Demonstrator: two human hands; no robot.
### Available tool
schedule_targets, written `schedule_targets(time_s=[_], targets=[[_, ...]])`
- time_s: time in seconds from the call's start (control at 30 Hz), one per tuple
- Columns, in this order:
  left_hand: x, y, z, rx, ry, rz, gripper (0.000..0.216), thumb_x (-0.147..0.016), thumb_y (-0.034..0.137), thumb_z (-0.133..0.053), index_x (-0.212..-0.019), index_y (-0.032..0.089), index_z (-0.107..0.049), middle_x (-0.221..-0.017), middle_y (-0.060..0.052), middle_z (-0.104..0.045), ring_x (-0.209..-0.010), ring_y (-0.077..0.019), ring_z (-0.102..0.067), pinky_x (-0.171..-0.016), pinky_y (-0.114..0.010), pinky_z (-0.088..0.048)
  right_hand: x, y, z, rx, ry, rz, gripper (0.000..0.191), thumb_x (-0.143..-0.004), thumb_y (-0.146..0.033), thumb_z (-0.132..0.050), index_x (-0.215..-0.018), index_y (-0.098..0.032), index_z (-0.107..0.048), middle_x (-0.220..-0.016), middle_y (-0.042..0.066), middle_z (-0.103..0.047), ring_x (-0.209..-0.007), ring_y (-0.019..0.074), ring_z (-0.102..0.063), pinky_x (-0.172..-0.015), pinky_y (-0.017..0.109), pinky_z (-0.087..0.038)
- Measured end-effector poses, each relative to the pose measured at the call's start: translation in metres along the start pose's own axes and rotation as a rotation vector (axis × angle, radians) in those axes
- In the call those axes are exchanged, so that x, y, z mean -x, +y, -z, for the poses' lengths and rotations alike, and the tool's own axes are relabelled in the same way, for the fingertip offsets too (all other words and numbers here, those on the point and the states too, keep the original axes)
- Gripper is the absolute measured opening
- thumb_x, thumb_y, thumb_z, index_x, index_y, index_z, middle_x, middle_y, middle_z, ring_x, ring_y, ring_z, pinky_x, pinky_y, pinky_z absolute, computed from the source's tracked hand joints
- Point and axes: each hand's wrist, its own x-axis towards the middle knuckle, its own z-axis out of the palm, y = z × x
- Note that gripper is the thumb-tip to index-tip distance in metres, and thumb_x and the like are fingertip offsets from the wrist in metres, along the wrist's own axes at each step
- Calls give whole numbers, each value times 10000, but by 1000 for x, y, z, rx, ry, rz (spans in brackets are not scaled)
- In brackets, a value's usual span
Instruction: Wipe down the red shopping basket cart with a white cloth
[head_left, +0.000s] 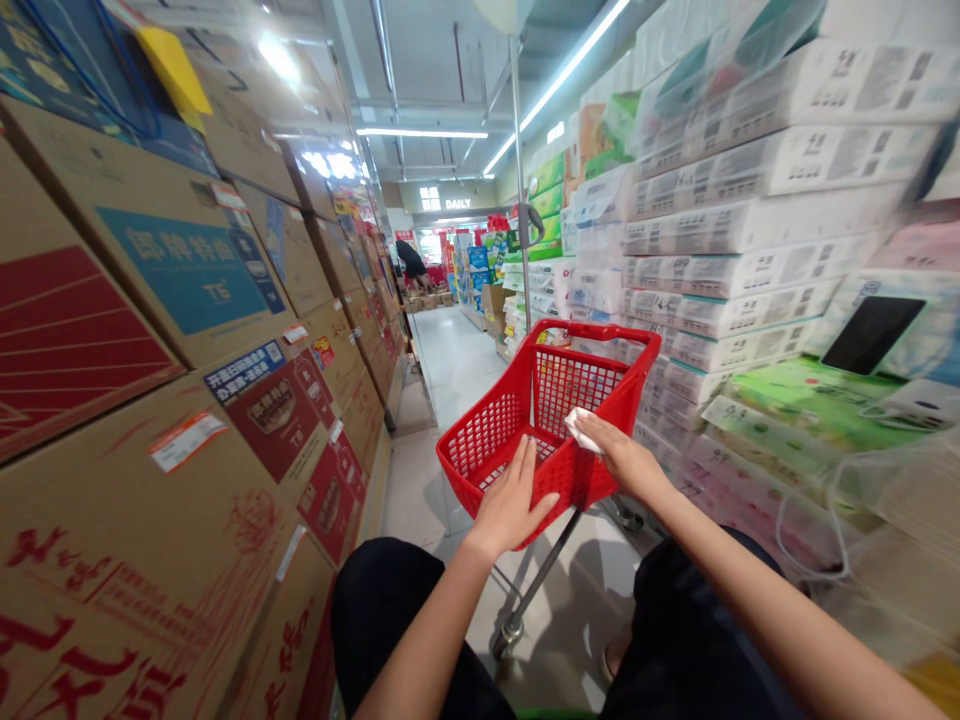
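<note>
A red plastic shopping cart (484,430) with a mesh basket stands in front of my knees on metal legs with casters. My left hand (514,500) lies flat with its fingers stretched out against the near side of the basket. At the basket's right side, my right hand (611,450) presses a crumpled white tissue (583,430) against the red plastic near the rim. The tissue shows beyond the fingertips; the rest is hidden under the hand.
Stacked cardboard cartons (172,450) wall the left side. Packs of tissue paper (720,240) pile up on the right, with a black phone (874,335) on a green pack. A metal pole (519,180) rises behind the cart. A person (411,262) bends down far along the aisle (442,345).
</note>
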Motion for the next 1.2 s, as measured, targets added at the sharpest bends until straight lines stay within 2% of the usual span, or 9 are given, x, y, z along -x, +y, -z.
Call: schedule_targets(time_s=[0.17, 0.33, 0.43, 0.57, 0.67, 0.8, 0.97, 1.07, 1.2], targets=[[10, -20, 3, -48, -4, 12, 896, -986, 480, -543, -1661, 180, -34, -1715, -157, -200, -1547, -292, -335, -1235, -482, -362, -3, -19, -18, -29, 46, 3, 853, -829, 51, -358, -1602, -311, -364, -1663, -9, -365, -1548, 172, -293, -1280, 468, -302], [12, -18, 3, -75, 56, 36, 959, -926, 391, -595, -1661, 179, -16, -1706, -140, -249, -1536, -289, -360, -1224, -483, -381, 15, -64, -27, -116, -98, 142, 912, -802, 46, -394, -1633, -308, -274, -1684, -6, -320, -1555, 169, -279, -1279, 455, -301], [16, -13, 5, -91, 53, 45, 984, -908, 368, -600, -1663, 185, 6, -1696, -127, -283, -1527, -285, -378, -1222, -478, -385, 15, -51, -17, -110, -118, 161, 884, -831, 28, -391, -1632, -328, -272, -1688, -16, -309, -1552, 164, -287, -1278, 446, -303], [23, 2, 2, -120, 48, 51, 1009, -904, 389, -602, -1666, 205, 32, -1707, -105, -257, -1510, -295, -405, -1201, -462, -416, 1, -2, -4, -30, 11, 38, 876, -837, 44, -338, -1620, -346, -304, -1691, -27, -308, -1553, 156, -285, -1283, 467, -292], [26, 18, -5, -159, 93, 85, 993, -919, 398, -588, -1670, 234, 41, -1717, -73, -230, -1487, -303, -437, -1158, -446, -463, -4, 15, -6, 4, 66, 0, 860, -842, 46, -351, -1617, -324, -321, -1682, -6, -333, -1557, 173, -276, -1285, 489, -287], [30, 35, -13, -180, 126, 82, 975, -949, 397, -558, -1667, 234, 81, -1719, -66, -227, -1458, -290, -476, -1097, -403, -517, 7, -8, -16, -1, 79, 16, 868, -844, 46, -364, -1632, -310, -283, -1690, 9, -315, -1569, 202, -240, -1284, 530, -283], [38, 46, -15, -204, 150, 70, 963, -979, 367, -518, -1652, 209, 152, -1717, -63, -224, -1497, -279, -422, -1107, -385, -509, 31, -51, -15, -72, -14, 110, 853, -874, 12, -381, -1652, -295, -214, -1696, 26, -305, -1571, 216, -245, -1286, 540, -277], [43, 50, -13, -226, 151, 71, 948, -993, 374, -503, -1650, 204, 160, -1721, -79, -202, -1501, -290, -416, -1096, -390, -517, 32, -50, -10, -79, -55, 153, 832, -881, 6, -371, -1647, -290, -236, -1684, 35, -336, -1564, 209, -268, -1282, 528, -292], [44, 58, -11, -258, 126, 90, 934, -1000, 392, -511, -1657, 209, 126, -1724, -137, -166, -1390, -317, -550, -981, -383, -585, 17, -25, -10, -43, -46, 144, 858, -849, 40, -329, -1637, -295, -265, -1661, 38, -387, -1560, 192, -276, -1264, 541, -318]])
